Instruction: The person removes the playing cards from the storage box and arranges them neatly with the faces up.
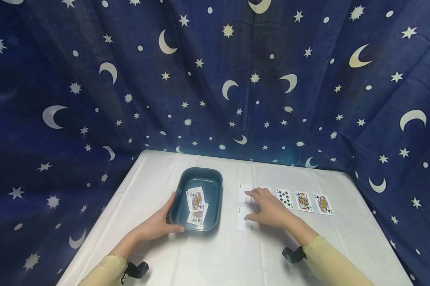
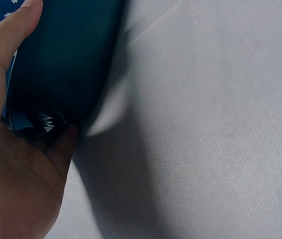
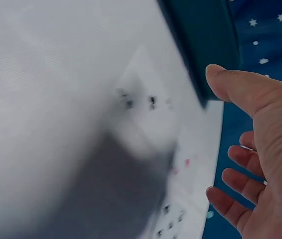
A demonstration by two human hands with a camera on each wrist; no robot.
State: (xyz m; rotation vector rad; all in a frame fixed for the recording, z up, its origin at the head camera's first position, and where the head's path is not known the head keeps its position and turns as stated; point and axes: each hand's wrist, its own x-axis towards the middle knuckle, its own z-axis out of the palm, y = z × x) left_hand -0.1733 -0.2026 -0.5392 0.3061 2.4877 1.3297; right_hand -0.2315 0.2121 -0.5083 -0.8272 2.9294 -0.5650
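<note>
A dark teal plastic tray (image 1: pixel 215 216) stands on the white cloth. My left hand (image 1: pixel 159 222) holds it at the near left corner, thumb on the near wall and fingers along the left side; the left wrist view shows the thumb against the tray's wall (image 2: pixel 71 59). Face cards (image 1: pixel 195 200) lie overlapping inside the tray. My right hand (image 1: pixel 272 208) hovers over an ace with a black pip (image 1: pixel 242 224) and a card with a red pip (image 1: pixel 242 195), thumb and fingers spread. In the right wrist view, nothing shows between its fingers (image 3: pixel 238 184).
To the right of my right hand lie a spades number card (image 1: pixel 284 197) and two face cards, one (image 1: pixel 303 201) beside the other (image 1: pixel 323 204). Another card (image 1: pixel 265 187) is mostly hidden behind the hand. A dark blue star-patterned curtain (image 1: pixel 207 87) hangs behind the white-covered table (image 1: pixel 215 266).
</note>
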